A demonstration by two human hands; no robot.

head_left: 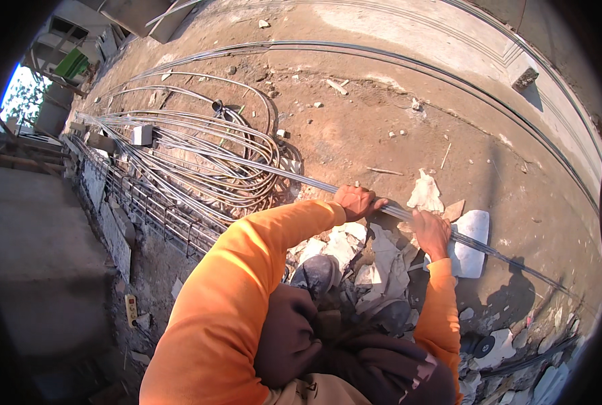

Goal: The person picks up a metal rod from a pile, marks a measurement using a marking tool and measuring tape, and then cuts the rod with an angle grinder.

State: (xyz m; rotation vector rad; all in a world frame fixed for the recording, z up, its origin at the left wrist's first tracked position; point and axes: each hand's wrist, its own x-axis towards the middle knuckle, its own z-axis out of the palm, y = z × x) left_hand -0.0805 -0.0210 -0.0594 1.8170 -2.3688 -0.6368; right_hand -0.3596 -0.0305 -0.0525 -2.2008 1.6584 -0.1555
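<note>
A bundle of long thin steel rods (301, 179) runs slantwise across the ground in front of me, from the coiled bars at the left down to the lower right. My left hand (356, 202) is wrapped round the bundle near the middle. A short way to the right, my right hand (430, 233) also closes on the same rods. Between the two hands a stretch of rods shows bare. Both arms wear orange sleeves. A white block-like piece (473, 243) lies under the rods just beyond my right hand.
Bent steel bars (260, 169) loop in a big pile at the left. More long bars (395, 57) curve over the dirt farther off. A tied rebar cage (159, 212) lies along the left wall. Broken pale rubble (382, 270) surrounds my feet. A power strip (131, 310) lies lower left.
</note>
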